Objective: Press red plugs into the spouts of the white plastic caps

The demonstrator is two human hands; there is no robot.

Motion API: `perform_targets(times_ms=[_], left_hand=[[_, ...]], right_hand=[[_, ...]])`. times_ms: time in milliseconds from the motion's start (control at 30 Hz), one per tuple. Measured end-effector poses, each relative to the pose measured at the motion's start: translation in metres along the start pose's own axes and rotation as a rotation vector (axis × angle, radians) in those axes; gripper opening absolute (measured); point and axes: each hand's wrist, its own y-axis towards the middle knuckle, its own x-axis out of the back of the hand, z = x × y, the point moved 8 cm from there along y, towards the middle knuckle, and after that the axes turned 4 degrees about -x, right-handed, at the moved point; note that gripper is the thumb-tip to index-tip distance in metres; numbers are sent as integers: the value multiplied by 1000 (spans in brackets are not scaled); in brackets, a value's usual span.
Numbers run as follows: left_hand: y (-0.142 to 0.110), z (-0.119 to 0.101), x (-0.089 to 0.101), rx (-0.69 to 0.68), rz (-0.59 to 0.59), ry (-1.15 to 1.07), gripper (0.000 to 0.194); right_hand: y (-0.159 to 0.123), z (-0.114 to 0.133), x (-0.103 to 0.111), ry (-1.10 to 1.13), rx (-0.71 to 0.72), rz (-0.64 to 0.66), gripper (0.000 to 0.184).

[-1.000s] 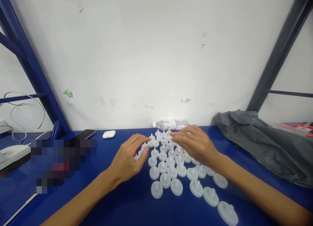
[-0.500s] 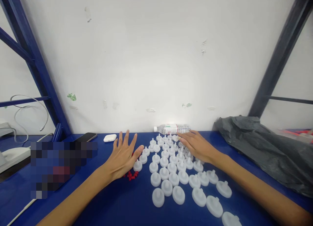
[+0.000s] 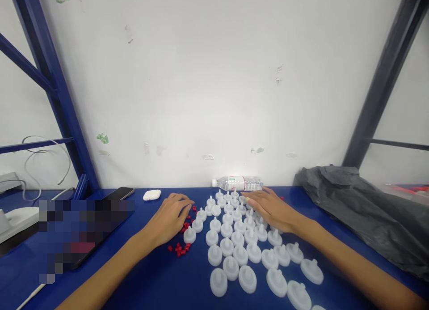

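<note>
White stemmed discs cover mid-worktop, the right hand bent loosely over their far right side; whether its grip holds one, I cannot tell. The left hand, fingers splayed half a second ago, has gathered them half-curled, so more red pieces lie uncovered; any hold is hidden. About forty discs show, over a dozen red pieces, one bottle.

Translucent white round plastic discs with stems and small red plastic pieces show against a glossy deep-blue counter. A clear plastic bottle has a white label marked red and green. Crumpled plastic sheeting is dark grey.
</note>
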Motion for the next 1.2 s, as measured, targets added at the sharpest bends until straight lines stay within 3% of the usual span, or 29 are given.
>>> perform_targets(times_ms=[267,733,933,1100,1200], left_hand=[[-3,-4,-11,-34,45,-41,37],[0,-5,-8,0,60,-24,28],[0,-1,-8,76,56,-17,16],[-1,-1,-4,102,20,-27,16],[1,-5,0,89,-17,-54,21]], right_hand=[[-2,12,13,26,28,-62,53],[42,18,6,-3,122,-60,61],[31,28,31,-37,148,-215,44],[4,60,46,-154,272,-431,21],[-5,77,46,-162,347,-438,11]])
